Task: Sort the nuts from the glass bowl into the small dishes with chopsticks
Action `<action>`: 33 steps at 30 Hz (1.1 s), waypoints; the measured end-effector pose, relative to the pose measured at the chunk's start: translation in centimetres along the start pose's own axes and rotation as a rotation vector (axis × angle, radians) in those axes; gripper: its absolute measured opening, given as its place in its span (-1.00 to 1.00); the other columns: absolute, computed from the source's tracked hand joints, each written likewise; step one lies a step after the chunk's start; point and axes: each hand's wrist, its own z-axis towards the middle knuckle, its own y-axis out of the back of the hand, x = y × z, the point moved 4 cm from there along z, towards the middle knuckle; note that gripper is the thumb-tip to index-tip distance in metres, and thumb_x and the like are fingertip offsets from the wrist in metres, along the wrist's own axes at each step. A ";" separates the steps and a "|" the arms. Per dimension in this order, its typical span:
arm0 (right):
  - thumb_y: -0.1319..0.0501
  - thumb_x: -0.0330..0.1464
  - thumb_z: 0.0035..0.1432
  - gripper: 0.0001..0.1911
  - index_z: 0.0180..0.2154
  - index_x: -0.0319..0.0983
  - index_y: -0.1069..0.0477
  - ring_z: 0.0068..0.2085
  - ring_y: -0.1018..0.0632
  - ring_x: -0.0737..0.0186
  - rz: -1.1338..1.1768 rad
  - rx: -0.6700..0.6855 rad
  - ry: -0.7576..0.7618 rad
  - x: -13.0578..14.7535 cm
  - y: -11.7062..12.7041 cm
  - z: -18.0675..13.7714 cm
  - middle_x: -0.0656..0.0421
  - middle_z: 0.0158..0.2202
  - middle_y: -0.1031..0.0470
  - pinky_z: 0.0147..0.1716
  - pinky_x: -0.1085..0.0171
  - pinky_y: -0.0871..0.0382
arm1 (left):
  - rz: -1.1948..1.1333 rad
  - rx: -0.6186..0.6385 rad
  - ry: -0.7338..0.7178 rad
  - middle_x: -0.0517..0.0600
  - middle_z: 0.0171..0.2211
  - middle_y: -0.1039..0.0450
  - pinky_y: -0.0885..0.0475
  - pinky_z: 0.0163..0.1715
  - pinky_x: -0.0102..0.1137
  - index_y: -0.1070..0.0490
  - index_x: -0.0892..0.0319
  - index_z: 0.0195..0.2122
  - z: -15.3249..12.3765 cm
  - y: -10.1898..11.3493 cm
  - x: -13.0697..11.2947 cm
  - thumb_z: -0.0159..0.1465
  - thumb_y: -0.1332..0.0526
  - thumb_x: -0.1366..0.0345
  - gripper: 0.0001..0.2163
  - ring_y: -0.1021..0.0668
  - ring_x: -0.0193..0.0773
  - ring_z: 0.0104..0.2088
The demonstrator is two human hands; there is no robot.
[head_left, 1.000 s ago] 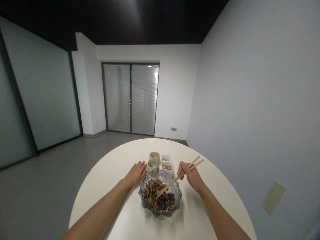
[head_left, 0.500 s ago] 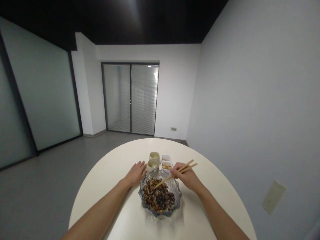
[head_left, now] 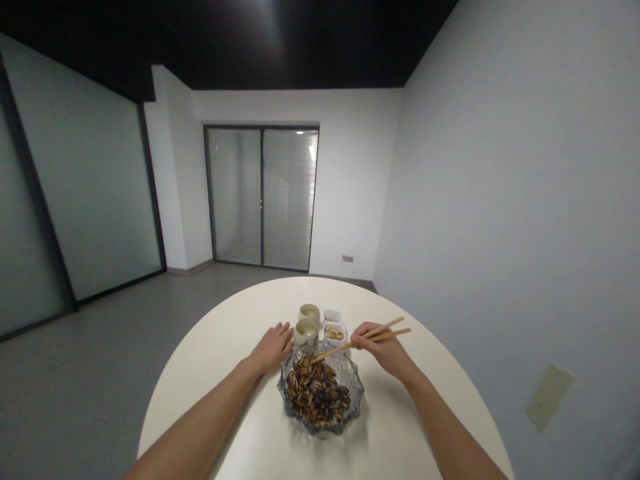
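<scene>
My right hand [head_left: 380, 347] is closed around a pair of wooden chopsticks [head_left: 385, 331]. Their tips reach left over the far part of a scalloped clear glass bowl [head_left: 356, 393]. Striped brown seeds and darker pieces [head_left: 316, 393] fill much of that bowl; whether the tips grip one is too small to tell. Flat on the table lies my left hand [head_left: 273, 347], empty, fingers spread, close to the bowl's left rim and the nearer pale green cup [head_left: 305, 331].
Behind the nearer cup stands a second green cup [head_left: 309, 313]. Beside them are a white dish of pale nuts [head_left: 334, 333] and another white dish [head_left: 333, 316] behind it. All stand on a round white table [head_left: 225, 327], with a wall [head_left: 500, 200] to the right.
My right hand has moved right with the chopsticks, and their tips have shifted up toward the bowl's far side. My left hand stays in place.
</scene>
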 end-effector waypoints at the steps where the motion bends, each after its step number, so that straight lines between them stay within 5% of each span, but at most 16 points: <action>1: -0.38 -0.14 0.03 -0.71 -0.46 -0.25 -0.54 -0.43 -0.49 0.23 0.000 0.002 -0.001 -0.1 0.0 0.0 0.16 -0.51 -0.52 -0.42 0.29 -0.36 | -0.001 0.001 -0.002 0.15 0.37 -0.03 -0.03 0.31 -0.03 -0.16 0.18 0.33 0.0 0.0 0.0 0.43 0.08 0.17 -0.53 -0.09 0.08 0.36; 18: -0.41 -0.06 -0.01 -0.62 -0.32 -0.24 -0.62 -0.33 -0.63 0.10 0.112 -0.025 -0.052 -0.6 -2.0 0.0 0.07 -0.38 -0.64 -0.32 0.18 -0.56 | 0.016 -0.005 -0.001 0.13 0.37 -0.04 -0.04 0.32 -0.06 -0.18 0.17 0.31 0.1 0.1 -0.5 0.43 0.08 0.18 -0.54 -0.10 0.05 0.36; 33: -0.38 -0.09 0.03 -0.64 -0.29 -0.25 -0.63 -0.37 -0.64 0.11 0.083 -0.127 0.014 -0.3 -1.0 0.2 0.07 -0.40 -0.65 -0.32 0.16 -0.60 | 0.001 -0.011 0.006 0.14 0.37 -0.04 -0.03 0.32 -0.05 -0.20 0.19 0.30 0.1 0.0 -0.3 0.43 0.06 0.18 -0.54 -0.09 0.06 0.37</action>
